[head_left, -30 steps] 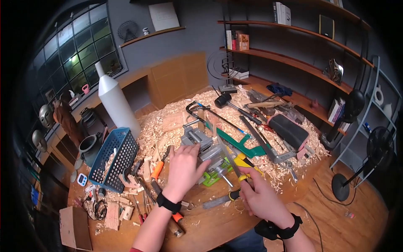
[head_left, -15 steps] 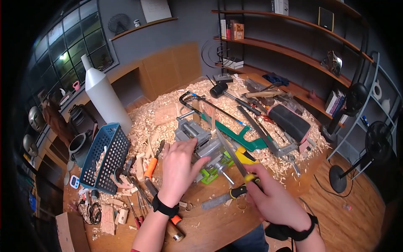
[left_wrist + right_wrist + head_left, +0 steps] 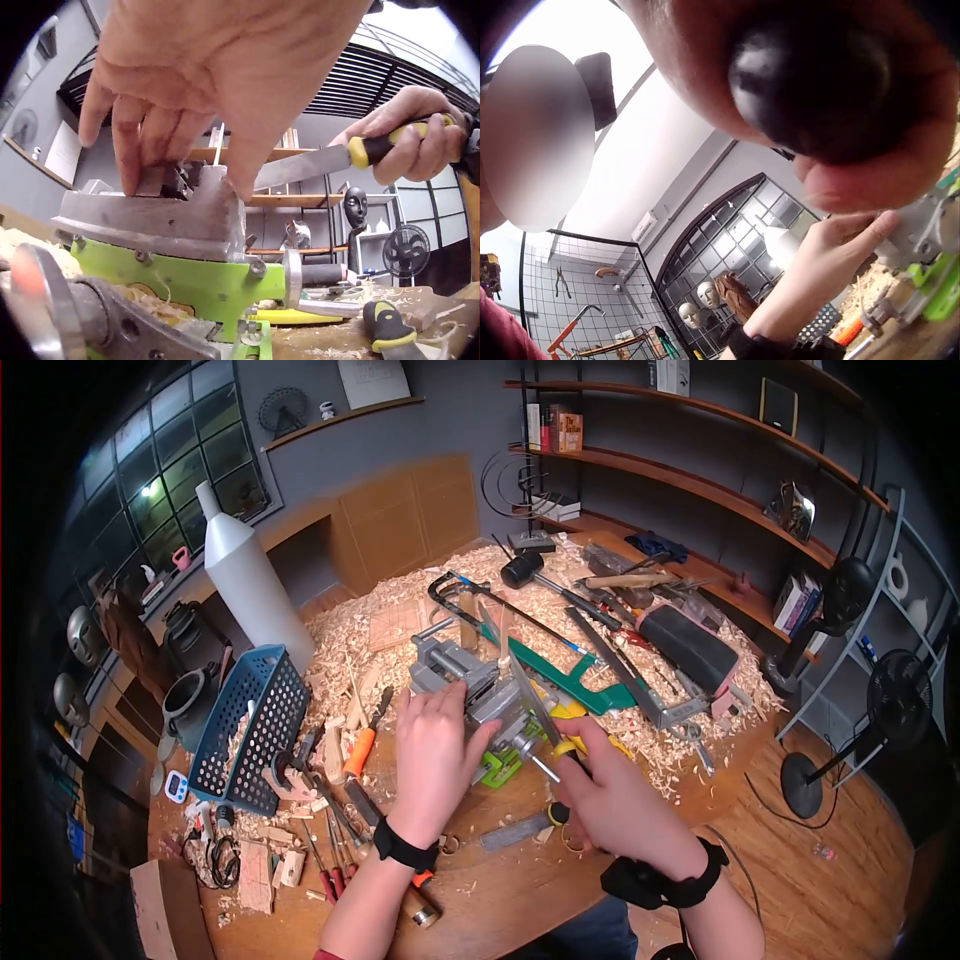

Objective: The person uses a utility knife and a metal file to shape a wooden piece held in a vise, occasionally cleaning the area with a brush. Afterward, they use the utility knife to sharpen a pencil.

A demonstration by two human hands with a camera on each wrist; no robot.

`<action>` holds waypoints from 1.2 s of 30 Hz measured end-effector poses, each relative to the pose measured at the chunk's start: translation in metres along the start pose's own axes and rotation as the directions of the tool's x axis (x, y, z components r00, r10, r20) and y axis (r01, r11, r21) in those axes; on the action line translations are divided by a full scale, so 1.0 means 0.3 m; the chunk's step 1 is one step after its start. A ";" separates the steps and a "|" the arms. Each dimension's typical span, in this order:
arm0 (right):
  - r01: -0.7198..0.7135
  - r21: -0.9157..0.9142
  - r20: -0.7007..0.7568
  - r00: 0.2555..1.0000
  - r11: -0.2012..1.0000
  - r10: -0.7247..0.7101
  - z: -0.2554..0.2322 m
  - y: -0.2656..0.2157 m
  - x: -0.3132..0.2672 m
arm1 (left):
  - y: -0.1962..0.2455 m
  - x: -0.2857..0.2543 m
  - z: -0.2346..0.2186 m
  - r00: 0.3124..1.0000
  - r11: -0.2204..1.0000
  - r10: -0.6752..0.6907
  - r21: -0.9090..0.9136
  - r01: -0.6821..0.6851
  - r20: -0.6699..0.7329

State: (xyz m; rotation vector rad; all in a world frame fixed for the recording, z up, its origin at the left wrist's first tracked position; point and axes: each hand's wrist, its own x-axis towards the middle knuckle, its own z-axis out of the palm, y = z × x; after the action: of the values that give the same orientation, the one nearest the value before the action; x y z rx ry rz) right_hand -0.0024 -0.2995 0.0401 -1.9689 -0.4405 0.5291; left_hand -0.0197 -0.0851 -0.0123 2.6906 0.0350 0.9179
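Note:
A grey metal vise [image 3: 503, 703] on a bright green base [image 3: 180, 279] stands on the table. From its jaws rises a thin wooden strip [image 3: 504, 628]. My left hand [image 3: 432, 745] rests on top of the vise, fingers extended over it and thumb against its side. My right hand [image 3: 622, 800] grips a file [image 3: 536, 703] by its yellow-and-black handle [image 3: 382, 146]. The file's flat blade slants up toward the strip and overlaps it in the head view; its tip is behind my left hand in the left wrist view.
A second file [image 3: 515, 831] lies in front of the vise. Behind are a green-handled saw [image 3: 575, 682], a mallet [image 3: 522, 569] and heaped wood shavings [image 3: 350, 610]. Left are a blue basket [image 3: 250, 730], an orange-handled tool [image 3: 360, 753] and wood scraps [image 3: 257, 875]. A fan [image 3: 897, 697] stands right.
My right hand first drew the file back toward me, then pushed it forward toward the strip. My left hand stays on the vise. The head view has shifted slightly.

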 end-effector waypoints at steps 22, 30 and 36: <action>-0.042 0.020 0.082 0.996 0.999 0.041 -0.061 0.040 -0.074 | -0.151 0.084 -0.039 0.915 0.964 0.266 -0.101 -0.246 0.303; 0.066 -0.070 0.180 0.982 0.995 -0.052 -0.150 0.020 0.038 | -0.129 0.051 -0.017 0.967 0.982 0.186 0.004 -0.189 0.176; -0.037 -0.002 0.245 0.969 0.999 0.036 -0.201 0.009 0.062 | -0.089 0.037 0.015 0.991 0.991 0.099 0.081 -0.106 0.093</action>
State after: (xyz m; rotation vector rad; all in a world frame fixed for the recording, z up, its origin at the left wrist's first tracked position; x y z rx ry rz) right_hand 0.0461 -0.3358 0.0584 -1.9196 -0.5575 0.8009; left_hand -0.0063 -0.0594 -0.0168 2.8327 -0.0855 0.8431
